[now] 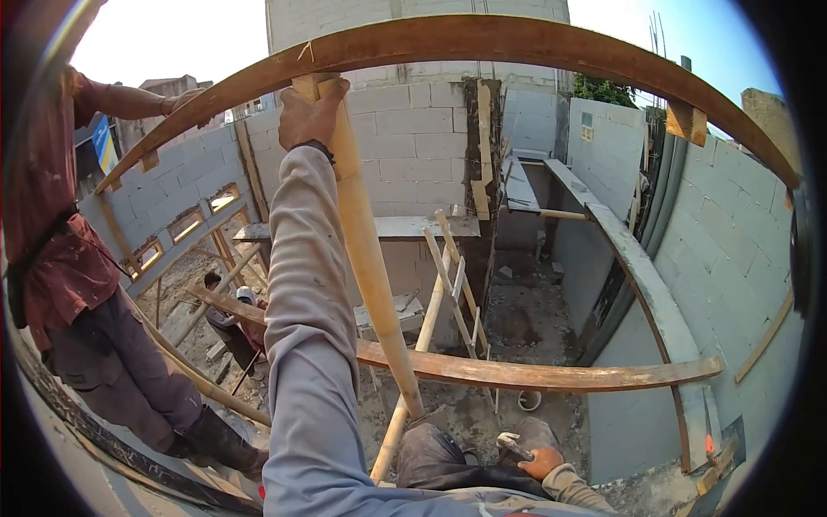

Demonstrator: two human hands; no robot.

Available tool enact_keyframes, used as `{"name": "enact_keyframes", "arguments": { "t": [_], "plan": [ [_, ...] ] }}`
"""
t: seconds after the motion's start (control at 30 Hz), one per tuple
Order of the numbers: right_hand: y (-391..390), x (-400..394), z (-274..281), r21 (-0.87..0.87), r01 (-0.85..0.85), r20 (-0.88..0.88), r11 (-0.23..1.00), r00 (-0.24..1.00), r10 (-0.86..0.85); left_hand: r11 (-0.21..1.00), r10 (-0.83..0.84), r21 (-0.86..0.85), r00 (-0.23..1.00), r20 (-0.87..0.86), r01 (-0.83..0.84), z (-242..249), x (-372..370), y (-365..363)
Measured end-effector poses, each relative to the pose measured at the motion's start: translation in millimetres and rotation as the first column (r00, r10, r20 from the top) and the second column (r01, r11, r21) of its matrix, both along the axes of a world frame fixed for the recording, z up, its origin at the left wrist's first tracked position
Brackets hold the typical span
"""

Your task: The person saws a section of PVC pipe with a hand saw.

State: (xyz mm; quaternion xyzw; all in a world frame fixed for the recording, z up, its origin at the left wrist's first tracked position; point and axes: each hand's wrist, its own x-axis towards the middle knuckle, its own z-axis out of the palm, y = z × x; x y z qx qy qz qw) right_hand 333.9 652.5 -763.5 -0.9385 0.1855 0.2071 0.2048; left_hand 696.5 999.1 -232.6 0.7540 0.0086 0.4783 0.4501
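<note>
Bamboo pole (369, 250) is standing under the beam (482, 39), likely as a prop — left hand (308, 119) gripping it, right hand (540, 463) holding a hammer (510, 443).

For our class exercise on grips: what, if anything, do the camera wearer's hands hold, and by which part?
Left hand: the bamboo pole, near its top end. Right hand: a hammer-like tool, close to its head.

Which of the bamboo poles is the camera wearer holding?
The foremost bamboo pole, rising toward the overhead beam: the left hand grips it near its top. No hand holds the slanting pole behind it or the lower-left pole.
</note>
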Motion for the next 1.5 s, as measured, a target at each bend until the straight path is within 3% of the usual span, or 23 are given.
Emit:
{"name": "enact_keyframes", "arguments": {
  "t": [0.27,0.9,1.5],
  "plan": [
    [18.7,0.6,26.8,-0.063,-0.018,0.057,0.998,0.998,0.021,1.0,-0.007,0.024,1.0,-0.03,0.008,2.3,-5.0,1.0],
    [6.4,7.5,-18.0,-0.127,-0.046,0.158,0.991,0.985,0.066,0.998,-0.055,0.03,0.998,0.035,0.054,-2.5,-13.1,3.9],
    [20.6,11.3,2.5,-0.151,-0.05,0.174,0.987,0.982,0.076,0.997,-0.056,0.046,0.998,0.026,0.055,-4.5,-11.4,9.5]
  ]
}}
